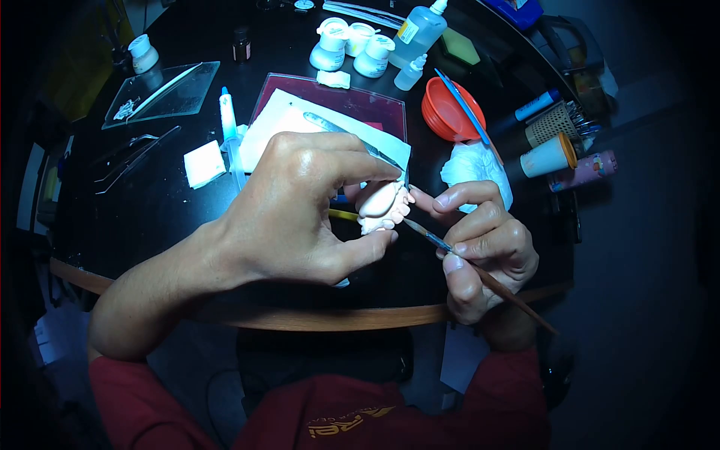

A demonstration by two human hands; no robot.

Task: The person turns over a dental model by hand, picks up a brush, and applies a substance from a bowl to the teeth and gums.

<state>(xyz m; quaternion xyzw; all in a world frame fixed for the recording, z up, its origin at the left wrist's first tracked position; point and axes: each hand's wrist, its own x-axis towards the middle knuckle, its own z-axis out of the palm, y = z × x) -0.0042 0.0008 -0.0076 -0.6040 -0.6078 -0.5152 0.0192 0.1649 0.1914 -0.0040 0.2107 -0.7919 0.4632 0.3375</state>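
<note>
Between the thumb and fingers of my left hand (296, 202) is a pale plaster dental model (380, 201), with its row of teeth turned toward the right. My right hand (491, 244) pinches a thin paintbrush (504, 289) with a brown wooden handle. The brush's pointed tip is right at the teeth on the model's edge. My right index finger reaches close to the model's far side. Part of the model is hidden behind my left fingers. Under my hands lies a white paper sheet (277, 112) with a metal spatula (330, 124) on it.
A dark red slab (300, 84) lies beneath the paper. Beyond it stand several white jars (328, 54) and a clear liquid bottle (421, 34). A red bowl (439, 112) is right. Left are a syringe (227, 112), a glass plate (176, 90) and tweezers (146, 154).
</note>
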